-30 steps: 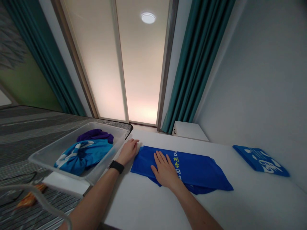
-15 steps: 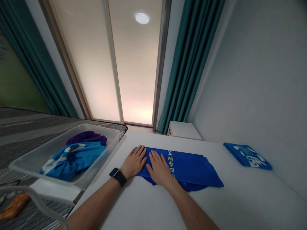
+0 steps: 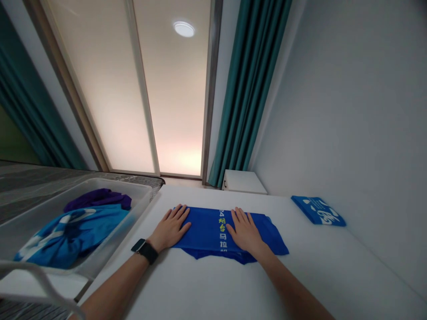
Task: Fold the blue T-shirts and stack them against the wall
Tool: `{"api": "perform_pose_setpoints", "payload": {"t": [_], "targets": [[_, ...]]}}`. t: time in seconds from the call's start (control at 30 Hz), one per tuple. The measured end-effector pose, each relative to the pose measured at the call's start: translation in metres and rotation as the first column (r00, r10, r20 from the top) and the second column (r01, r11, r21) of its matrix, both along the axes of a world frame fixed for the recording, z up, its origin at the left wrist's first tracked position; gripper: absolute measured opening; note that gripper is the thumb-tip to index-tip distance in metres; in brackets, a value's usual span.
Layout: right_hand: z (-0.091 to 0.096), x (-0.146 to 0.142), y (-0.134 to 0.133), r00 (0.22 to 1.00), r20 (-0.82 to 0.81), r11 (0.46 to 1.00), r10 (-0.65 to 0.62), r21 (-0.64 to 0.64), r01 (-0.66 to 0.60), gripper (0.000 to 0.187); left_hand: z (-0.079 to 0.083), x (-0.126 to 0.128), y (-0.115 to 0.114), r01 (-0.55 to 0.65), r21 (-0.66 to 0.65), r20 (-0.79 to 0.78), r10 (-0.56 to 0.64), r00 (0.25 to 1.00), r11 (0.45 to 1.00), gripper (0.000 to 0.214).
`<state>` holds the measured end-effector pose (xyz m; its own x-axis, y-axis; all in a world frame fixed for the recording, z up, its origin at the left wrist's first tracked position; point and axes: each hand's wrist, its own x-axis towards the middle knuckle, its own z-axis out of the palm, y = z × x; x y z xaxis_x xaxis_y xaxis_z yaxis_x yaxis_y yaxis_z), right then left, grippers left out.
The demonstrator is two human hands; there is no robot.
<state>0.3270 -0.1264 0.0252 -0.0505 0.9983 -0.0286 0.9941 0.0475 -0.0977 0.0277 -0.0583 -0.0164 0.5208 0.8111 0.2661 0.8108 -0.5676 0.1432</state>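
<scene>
Two hands lay on the white tabletop (image 3: 216,284), both palm down on one folded royal-blue shirt (image 3: 205,224). The left hand (image 3: 170,227) rested on the shirt's left end with its fingers (image 3: 180,212) straight and slightly spread, pinching nothing. The right hand (image 3: 246,231) pressed the right half in the same way, fingers fanned flat. The shirt lay in the middle of the tabletop, between the bin and the wall, with a lower layer showing along its near edge.

One black watch (image 3: 144,250) sat on the left wrist. A second folded blue piece (image 3: 318,211), with white print too small to read, lay well apart near the right wall. One clear plastic bin (image 3: 142,198) stood just beside the tabletop on the left and held two garments: one purple (image 3: 96,200) and one light blue with white patches (image 3: 76,229).

The only legible writing was a yellow print (image 3: 222,227) across the shirt between the hands. It began with "24", followed by Chinese characters I could not read with certainty.
</scene>
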Motion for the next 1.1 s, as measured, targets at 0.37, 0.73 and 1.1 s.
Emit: {"api": "perform_pose_setpoints", "payload": {"t": [0.37,0.73,1.1], "targets": [[-0.009,0.021,-0.009,0.998,-0.008,0.998,-0.067,-0.011,0.067,0.07,0.016,0.014,-0.011,0.043,0.07,-0.019,-0.042,0.999,0.997,0.057],[-0.014,0.03,-0.01,0.993,0.002,0.993,-0.114,0.035,0.114,0.072,0.011,0.019,-0.011,0.074,-0.02,-0.09,-0.076,0.993,0.997,0.063],[-0.017,0.053,-0.017,0.95,0.068,0.952,-0.304,0.056,0.3,0.071,0.008,0.016,-0.013,0.025,-0.046,-0.124,-0.03,0.992,0.999,0.066]]}}
